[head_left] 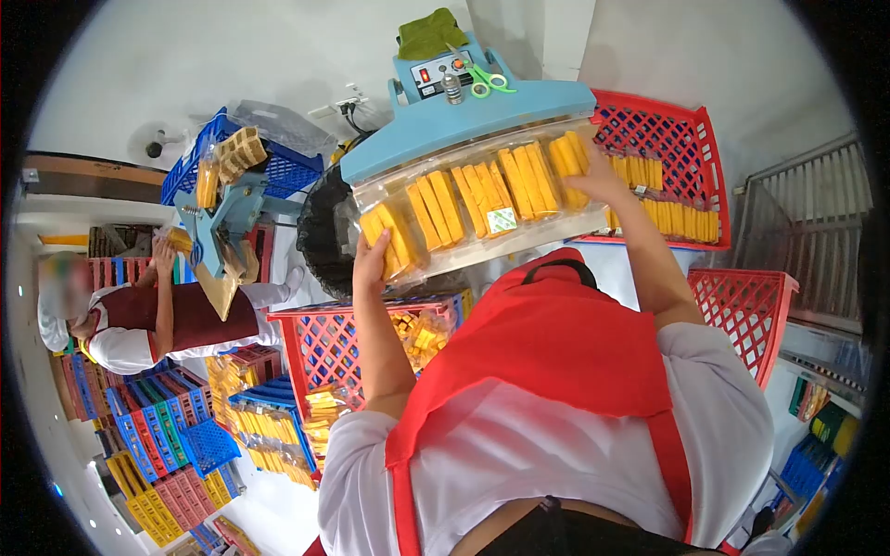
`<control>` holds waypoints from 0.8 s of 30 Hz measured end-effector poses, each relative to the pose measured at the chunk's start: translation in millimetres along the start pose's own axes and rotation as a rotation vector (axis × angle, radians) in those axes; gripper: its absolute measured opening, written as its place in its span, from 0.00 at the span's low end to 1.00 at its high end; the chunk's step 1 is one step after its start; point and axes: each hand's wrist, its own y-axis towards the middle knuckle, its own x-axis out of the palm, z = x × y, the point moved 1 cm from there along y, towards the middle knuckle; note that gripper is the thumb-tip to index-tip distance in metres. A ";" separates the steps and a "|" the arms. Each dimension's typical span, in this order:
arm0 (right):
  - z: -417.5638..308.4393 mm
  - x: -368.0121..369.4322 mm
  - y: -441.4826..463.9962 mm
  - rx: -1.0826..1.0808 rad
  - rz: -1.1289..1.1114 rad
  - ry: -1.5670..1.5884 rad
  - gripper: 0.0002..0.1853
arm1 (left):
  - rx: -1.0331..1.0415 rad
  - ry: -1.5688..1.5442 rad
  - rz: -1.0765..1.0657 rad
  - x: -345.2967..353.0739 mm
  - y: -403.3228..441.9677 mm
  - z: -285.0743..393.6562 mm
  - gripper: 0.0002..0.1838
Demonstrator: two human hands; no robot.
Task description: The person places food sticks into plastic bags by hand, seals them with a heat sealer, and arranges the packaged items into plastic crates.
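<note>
A row of clear plastic packs of yellow sticks [482, 196] lies side by side along the light shelf [528, 243] of a blue bag sealer [464, 120]. Their upper edges reach the sealer's long bar. One pack in the middle bears a white and green label [502, 220]. My left hand [373, 261] is closed on the leftmost pack [394, 243], thumb on top. At the other end, my right hand [601, 178] grips the rightmost pack [567, 157], its fingers over the plastic. The undersides of the packs are hidden.
Green-handled scissors [487, 82], a small bottle [451, 89] and a green cloth [432, 34] rest on the sealer. A red basket [709, 176] of packs stands right, another red basket [315, 343] below left. A co-worker [167, 315] stands at a second sealer [222, 222].
</note>
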 end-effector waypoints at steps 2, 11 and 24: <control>8.6 -12.7 -1.1 -0.045 0.000 0.243 0.41 | -0.010 -0.044 -0.048 -1.7 -12.7 2.1 0.25; -114.0 13.4 -21.9 -0.238 -0.264 0.427 0.46 | 0.060 -0.044 -0.038 95.1 -23.3 52.3 0.30; -129.2 96.2 -14.6 0.152 -0.352 0.852 0.34 | -0.151 -0.382 -0.275 76.7 0.3 14.4 0.33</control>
